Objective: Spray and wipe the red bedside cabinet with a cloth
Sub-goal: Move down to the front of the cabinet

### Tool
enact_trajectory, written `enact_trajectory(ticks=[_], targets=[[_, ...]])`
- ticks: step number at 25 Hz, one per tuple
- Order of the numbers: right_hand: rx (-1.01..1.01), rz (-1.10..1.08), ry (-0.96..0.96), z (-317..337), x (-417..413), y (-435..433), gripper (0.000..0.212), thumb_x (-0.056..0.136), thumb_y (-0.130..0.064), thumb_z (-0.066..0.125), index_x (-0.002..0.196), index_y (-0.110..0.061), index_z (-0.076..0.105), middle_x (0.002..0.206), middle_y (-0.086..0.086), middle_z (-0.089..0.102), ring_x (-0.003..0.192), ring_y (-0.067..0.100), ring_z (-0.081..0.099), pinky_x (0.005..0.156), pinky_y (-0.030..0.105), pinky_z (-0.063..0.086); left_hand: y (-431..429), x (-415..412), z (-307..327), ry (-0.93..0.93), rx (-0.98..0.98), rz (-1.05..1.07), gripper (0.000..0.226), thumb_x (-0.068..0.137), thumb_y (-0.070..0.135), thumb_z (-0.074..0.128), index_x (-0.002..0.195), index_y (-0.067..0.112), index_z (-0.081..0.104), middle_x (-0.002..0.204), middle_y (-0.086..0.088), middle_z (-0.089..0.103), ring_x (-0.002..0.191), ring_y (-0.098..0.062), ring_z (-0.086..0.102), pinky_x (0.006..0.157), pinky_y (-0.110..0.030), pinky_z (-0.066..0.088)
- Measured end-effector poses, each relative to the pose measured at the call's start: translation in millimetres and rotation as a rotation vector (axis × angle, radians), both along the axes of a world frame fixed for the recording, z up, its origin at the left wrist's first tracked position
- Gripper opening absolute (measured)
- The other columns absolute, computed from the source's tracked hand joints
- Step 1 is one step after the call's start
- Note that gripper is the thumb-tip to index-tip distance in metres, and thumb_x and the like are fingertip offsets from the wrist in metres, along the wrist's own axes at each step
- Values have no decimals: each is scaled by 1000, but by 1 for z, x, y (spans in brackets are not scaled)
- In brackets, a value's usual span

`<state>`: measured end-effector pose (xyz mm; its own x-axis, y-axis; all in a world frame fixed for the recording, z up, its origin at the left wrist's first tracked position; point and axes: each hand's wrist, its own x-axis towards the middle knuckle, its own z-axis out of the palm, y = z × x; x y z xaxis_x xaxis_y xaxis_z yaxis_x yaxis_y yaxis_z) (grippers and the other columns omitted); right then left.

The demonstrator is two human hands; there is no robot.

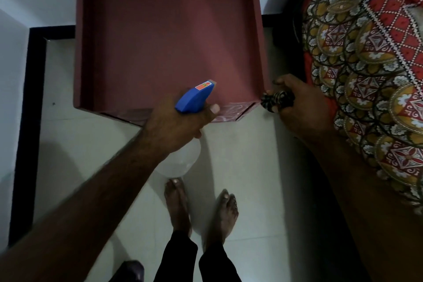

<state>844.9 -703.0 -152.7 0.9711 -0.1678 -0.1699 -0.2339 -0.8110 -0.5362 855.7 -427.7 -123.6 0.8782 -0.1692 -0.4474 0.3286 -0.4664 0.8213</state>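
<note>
Over the front edge of the red bedside cabinet (169,36), which fills the view from ten to one o'clock, the left hand (174,126) holds a spray bottle (194,96): its fingers are wrapped tight round the neck, the blue head aimed toward twelve o'clock across the cabinet top, the clear body hanging below toward six. At three o'clock of that hand, just beside the cabinet's front right corner, the right hand (299,107) has its fingers closed on a bunched dark patterned cloth (277,101). The nozzle sits near the front edge, so a squeeze aimed too low could, I judge, send mist down onto the tiled floor (240,167), where the two bare feet (178,206) stand at six o'clock and could slip; angled right, it could wet the patterned bedspread (366,52) at three o'clock. By count: one cabinet, one bottle, one cloth, two hands, two feet.
</note>
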Motion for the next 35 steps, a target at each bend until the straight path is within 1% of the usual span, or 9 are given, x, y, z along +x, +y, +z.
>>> enact_trajectory(ticks=[4, 6, 9, 12, 15, 19, 23, 28, 35], targets=[[67, -93, 101, -7, -26, 6, 59, 85, 0, 73, 138, -19, 58, 128, 8, 68, 112, 23, 65, 97, 39, 55, 12, -4, -1, 2, -4, 5, 38, 84, 51, 72, 99, 18, 64, 77, -5, 68, 56, -3, 66, 50, -9, 44], [184, -176, 132, -14, -41, 12, 61, 86, -2, 76, 140, -21, 56, 126, 6, 67, 107, 22, 66, 84, 26, 57, 17, -7, -3, 4, 18, 14, 41, 84, 51, 72, 101, 15, 63, 75, -2, 67, 56, -1, 65, 49, -8, 43], [315, -272, 124, -24, -57, 24, 64, 85, -7, 80, 141, -24, 55, 118, -6, 62, 100, 11, 60, 64, -1, 42, 24, -12, -3, 8, 24, 39, 43, 82, 53, 72, 101, 16, 64, 75, -3, 69, 57, -1, 67, 50, -8, 44], [397, -352, 90, -33, -69, 35, 63, 83, -16, 83, 138, -30, 56, 117, -11, 60, 92, -5, 58, 66, 0, 42, 32, -19, -3, -8, 13, 56, 39, 84, 50, 73, 99, 15, 65, 74, -5, 70, 56, -3, 67, 49, -8, 44], [500, -435, 81, -41, -75, 47, 58, 84, -21, 83, 132, -40, 57, 123, -7, 61, 95, -4, 58, 46, 9, 48, 40, -26, -9, -15, -1, 90, 34, 85, 45, 76, 98, 15, 65, 74, -6, 69, 54, -4, 67, 48, -9, 43], [736, -561, 61, -45, -82, 67, 49, 87, -24, 77, 129, -38, 58, 119, 4, 67, 96, 32, 72, 55, 42, 59, 54, -38, -17, -12, -3, 78, 33, 86, 45, 75, 93, 14, 64, 75, -7, 68, 55, -4, 67, 50, -9, 46], [867, -595, 62, -46, -90, 99, 30, 94, -18, 69, 119, -33, 61, 105, 10, 69, 75, 37, 74, 47, 59, 55, 73, -59, -23, -8, -47, 105, 30, 87, 42, 76, 100, 16, 68, 80, -13, 68, 58, -9, 69, 51, -10, 47], [930, -600, 88, -64, -101, 136, 33, 96, -12, 68, 95, -45, 66, 104, -1, 74, 99, 25, 72, 79, 57, 62, 89, -79, -37, 9, 31, 117, 36, 87, 45, 74, 100, 12, 67, 79, -10, 69, 58, -5, 69, 51, -8, 46], [1063, -569, 89, -95, -109, 136, 26, 92, -8, 71, 106, -30, 69, 101, -3, 78, 94, 18, 76, 78, 42, 63, 80, -109, -56, -10, 68, 225, 36, 85, 51, 72, 89, 16, 65, 73, -4, 70, 58, -2, 68, 49, -5, 44]])
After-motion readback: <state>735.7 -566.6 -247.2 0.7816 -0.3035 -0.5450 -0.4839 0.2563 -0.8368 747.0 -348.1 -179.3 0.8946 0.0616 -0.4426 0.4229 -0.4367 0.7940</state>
